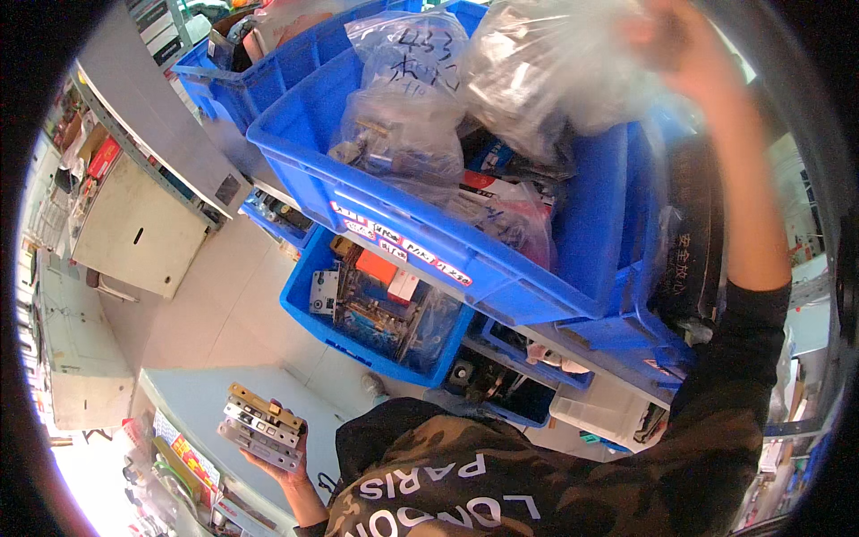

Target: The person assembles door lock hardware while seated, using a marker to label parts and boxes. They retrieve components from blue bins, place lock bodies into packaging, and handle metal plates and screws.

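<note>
My left hand is closed round a stack of metal mortise lock bodies, gold-coloured at the top and silver below. It holds them low on the left, over a pale blue surface. My right hand is raised at the upper right, smeared by motion, and grips a clear plastic bag. That bag hangs over a large blue bin; its contents look silvery but are hard to make out. In the same bin sits another clear bag with handwriting on it and metal parts inside.
A lower blue bin holds metal lock parts and small boxes. Another blue bin stands at the upper left. A black package is beside the large bin at the right. The pale blue surface lies near my left hand.
</note>
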Motion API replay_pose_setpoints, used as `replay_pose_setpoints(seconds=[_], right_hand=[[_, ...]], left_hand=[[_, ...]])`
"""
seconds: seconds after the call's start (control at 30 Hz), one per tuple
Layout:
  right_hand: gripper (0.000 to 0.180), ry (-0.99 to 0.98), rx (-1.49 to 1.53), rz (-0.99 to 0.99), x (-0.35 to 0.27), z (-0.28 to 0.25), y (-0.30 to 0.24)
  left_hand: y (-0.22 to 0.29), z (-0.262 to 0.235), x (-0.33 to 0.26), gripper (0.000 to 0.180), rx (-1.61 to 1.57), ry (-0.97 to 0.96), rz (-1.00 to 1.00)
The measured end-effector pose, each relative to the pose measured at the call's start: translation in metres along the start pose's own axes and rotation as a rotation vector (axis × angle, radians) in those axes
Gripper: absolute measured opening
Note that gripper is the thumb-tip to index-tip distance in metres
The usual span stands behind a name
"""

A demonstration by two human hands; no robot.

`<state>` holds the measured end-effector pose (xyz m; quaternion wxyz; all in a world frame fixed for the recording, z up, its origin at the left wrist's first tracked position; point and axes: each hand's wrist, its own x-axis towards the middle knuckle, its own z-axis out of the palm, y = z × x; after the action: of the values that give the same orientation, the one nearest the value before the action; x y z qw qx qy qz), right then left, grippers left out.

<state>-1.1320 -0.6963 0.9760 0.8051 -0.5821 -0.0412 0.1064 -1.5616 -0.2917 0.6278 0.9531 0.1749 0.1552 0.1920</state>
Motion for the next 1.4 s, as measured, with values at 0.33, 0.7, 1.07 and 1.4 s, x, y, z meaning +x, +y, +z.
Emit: replay_pose_setpoints(seconds=[0.33,0.7,1.07,1.4], right_hand=[[0.017,0.024,-0.980,-0.156,-0.007,-0.061,0.024],[0.015,-0.063,-1.576,-0.846,-0.011,0.114,0.056],[0.015,-0.546,-1.430,-0.267,0.092,0.115,0.120],[0.011,-0.038,-1.287,-0.591,0.075,0.133,0.010]], left_hand=[[0.001,-0.001,0.000,0.071,-0.040,0.066,0.017],[-0.004,-0.008,0.004,0.073,-0.055,-0.022,-0.022],[0.008,-0.022,-0.011,0.070,-0.032,-0.008,0.049],[0.017,-0.019,0.004,0.070,-0.059,0.118,0.045]])
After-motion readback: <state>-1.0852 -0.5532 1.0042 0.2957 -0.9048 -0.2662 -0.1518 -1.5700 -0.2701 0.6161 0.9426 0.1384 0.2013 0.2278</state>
